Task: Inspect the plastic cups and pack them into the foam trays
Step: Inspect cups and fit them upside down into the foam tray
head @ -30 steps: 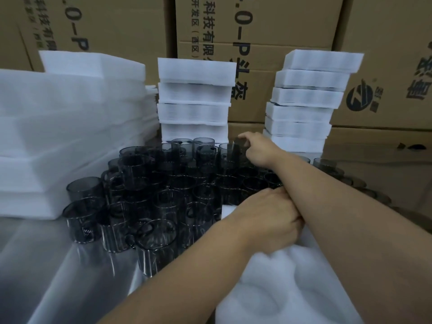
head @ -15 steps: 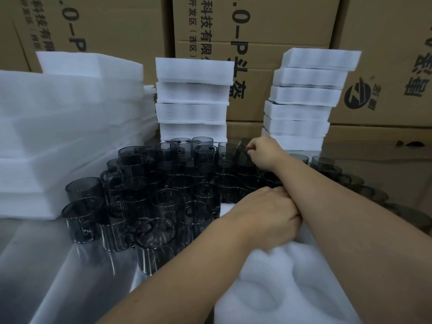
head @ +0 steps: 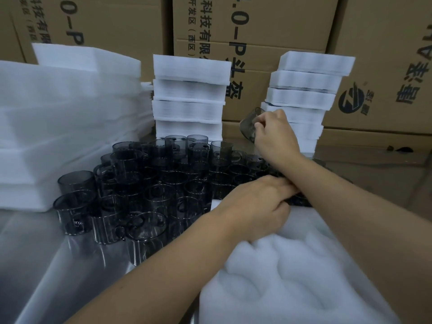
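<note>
Right hand (head: 274,134) grips a tilted cup (head: 248,126); left hand (head: 256,206) at foam tray (head: 292,270).

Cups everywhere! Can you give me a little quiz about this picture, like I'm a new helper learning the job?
1. True or false: the right hand holds one smoky cup lifted above the group of cups on the table.
2. What colour are the foam stacks at the back? A white, B green, C red.
3. Fill in the gap: behind the foam stand big brown cardboard ____.

Key: 1 true; 2 A; 3 boxes.
</note>
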### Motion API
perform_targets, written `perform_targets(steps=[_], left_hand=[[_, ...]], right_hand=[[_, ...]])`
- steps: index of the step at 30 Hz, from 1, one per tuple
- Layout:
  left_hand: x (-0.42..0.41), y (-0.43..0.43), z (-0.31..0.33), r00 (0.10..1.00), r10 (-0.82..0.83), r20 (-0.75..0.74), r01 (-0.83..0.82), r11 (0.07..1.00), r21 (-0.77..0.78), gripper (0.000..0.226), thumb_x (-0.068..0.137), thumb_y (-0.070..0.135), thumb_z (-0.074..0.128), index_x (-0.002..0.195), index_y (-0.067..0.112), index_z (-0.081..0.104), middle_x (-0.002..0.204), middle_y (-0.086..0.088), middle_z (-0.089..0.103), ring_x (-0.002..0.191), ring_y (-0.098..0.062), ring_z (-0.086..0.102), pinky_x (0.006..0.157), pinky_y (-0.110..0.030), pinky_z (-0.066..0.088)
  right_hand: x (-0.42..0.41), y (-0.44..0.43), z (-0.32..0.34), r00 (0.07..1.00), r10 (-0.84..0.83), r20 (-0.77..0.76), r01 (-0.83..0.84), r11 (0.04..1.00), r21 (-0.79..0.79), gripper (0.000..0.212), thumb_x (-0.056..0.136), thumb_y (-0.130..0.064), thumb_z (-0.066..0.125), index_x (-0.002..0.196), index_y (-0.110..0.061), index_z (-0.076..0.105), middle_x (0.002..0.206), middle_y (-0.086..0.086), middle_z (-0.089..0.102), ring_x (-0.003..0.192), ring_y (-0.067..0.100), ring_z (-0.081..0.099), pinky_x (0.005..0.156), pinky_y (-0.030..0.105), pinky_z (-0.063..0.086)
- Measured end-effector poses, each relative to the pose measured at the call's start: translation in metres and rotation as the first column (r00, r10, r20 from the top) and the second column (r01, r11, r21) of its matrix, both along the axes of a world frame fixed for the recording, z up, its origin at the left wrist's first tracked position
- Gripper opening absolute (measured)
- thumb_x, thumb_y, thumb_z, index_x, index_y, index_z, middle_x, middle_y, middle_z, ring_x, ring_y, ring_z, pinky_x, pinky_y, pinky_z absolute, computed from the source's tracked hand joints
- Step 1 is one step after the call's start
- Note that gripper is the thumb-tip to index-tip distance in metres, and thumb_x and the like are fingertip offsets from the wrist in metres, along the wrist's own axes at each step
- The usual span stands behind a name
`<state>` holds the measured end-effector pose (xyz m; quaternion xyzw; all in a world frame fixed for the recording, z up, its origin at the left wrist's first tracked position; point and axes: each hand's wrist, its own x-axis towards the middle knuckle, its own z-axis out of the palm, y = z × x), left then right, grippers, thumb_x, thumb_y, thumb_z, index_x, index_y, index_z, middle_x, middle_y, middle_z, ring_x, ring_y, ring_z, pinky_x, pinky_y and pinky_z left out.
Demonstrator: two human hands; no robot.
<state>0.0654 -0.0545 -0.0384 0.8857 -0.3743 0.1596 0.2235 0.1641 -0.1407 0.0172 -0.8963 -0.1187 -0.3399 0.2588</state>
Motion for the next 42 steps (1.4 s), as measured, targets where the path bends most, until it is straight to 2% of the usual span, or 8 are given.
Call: perform_targets(steps=[2,5,9,12,19,27,34,42], left_hand=[[0.001,-0.001,0.000,0.999,0.042,0.033,-0.040,0.997,-0.063,0.052,0.087,0.009,0.044,0.138,0.019,0.047,0.143,0.005,0.047,0.122,-0.016,0.042,0.101,-0.034,0.039],[0.001,-0.001,-0.001,0.997,0.078,-0.008,-0.078,0.985,-0.154,0.051,0.085,0.011,0.047,0.134,0.023,0.053,0.141,0.009,0.049,0.122,-0.011,0.043,0.102,-0.028,0.037],[0.002,0.001,-0.001,0.968,0.128,-0.216,-0.202,0.910,-0.363,0.041,0.076,0.027,0.045,0.111,0.029,0.067,0.106,0.013,0.066,0.093,-0.005,0.058,0.086,-0.028,0.048],[0.006,0.000,-0.001,0.942,0.119,-0.314,-0.271,0.822,-0.501,0.037,0.083,0.023,0.054,0.119,0.027,0.063,0.095,0.015,0.067,0.086,-0.003,0.061,0.088,-0.028,0.050],[0.015,0.002,-0.001,0.926,0.072,-0.370,-0.310,0.704,-0.639,0.079,0.073,0.031,0.075,0.142,0.031,0.036,0.083,0.014,0.067,0.068,0.001,0.059,0.076,-0.023,0.049],[0.019,0.000,-0.004,0.930,0.050,-0.364,-0.280,0.738,-0.614,0.053,0.069,0.050,0.069,0.118,0.037,0.052,0.098,0.007,0.069,0.087,-0.012,0.064,0.089,-0.040,0.052],[0.017,0.003,-0.003,0.937,0.097,-0.337,-0.302,0.712,-0.634,0.054,0.066,0.055,0.070,0.112,0.034,0.052,0.098,0.018,0.066,0.082,0.006,0.062,0.073,-0.021,0.048],[0.012,0.003,0.003,0.914,0.005,-0.406,-0.308,0.659,-0.686,0.049,0.078,0.037,0.071,0.116,0.029,0.041,0.088,0.018,0.066,0.078,-0.002,0.067,0.055,-0.015,0.045]], right_hand=[[-0.013,-0.008,0.008,0.999,0.047,0.014,-0.048,0.998,0.047,0.023,0.101,-0.020,0.040,0.113,-0.011,0.056,0.131,0.010,0.043,0.113,0.024,0.050,0.087,0.025,0.038],[-0.039,-0.020,0.013,0.991,0.134,0.024,-0.136,0.952,0.274,0.012,0.100,-0.021,0.043,0.100,-0.020,0.055,0.113,-0.001,0.050,0.096,0.011,0.050,0.065,0.009,0.033],[-0.075,-0.041,0.000,0.957,0.290,-0.013,-0.229,0.782,0.580,0.016,0.098,-0.024,0.049,0.090,-0.028,0.062,0.063,-0.024,0.056,0.053,-0.005,0.046,0.060,0.020,0.038],[-0.090,-0.052,-0.011,0.932,0.362,-0.005,-0.263,0.687,0.678,0.019,0.097,-0.017,0.051,0.085,-0.025,0.063,0.046,-0.020,0.048,0.044,0.001,0.041,0.053,0.021,0.038],[-0.091,-0.054,-0.029,0.867,0.495,-0.056,-0.343,0.675,0.654,0.014,0.093,-0.008,0.057,0.082,-0.017,0.062,0.045,-0.017,0.050,0.042,0.001,0.040,0.045,0.018,0.035],[-0.093,-0.055,-0.033,0.849,0.527,0.036,-0.464,0.712,0.526,0.021,0.087,-0.008,0.066,0.078,-0.027,0.063,0.055,-0.017,0.058,0.048,-0.003,0.049,0.048,0.008,0.039],[-0.096,-0.055,-0.035,0.815,0.579,0.003,-0.522,0.733,0.436,0.022,0.088,-0.010,0.065,0.082,-0.031,0.071,0.073,-0.009,0.068,0.066,0.013,0.060,0.061,0.024,0.049],[-0.097,-0.055,-0.034,0.855,0.509,0.103,-0.505,0.767,0.397,0.027,0.085,-0.012,0.068,0.069,-0.033,0.065,0.090,-0.005,0.055,0.058,0.003,0.047,0.061,0.007,0.037]])
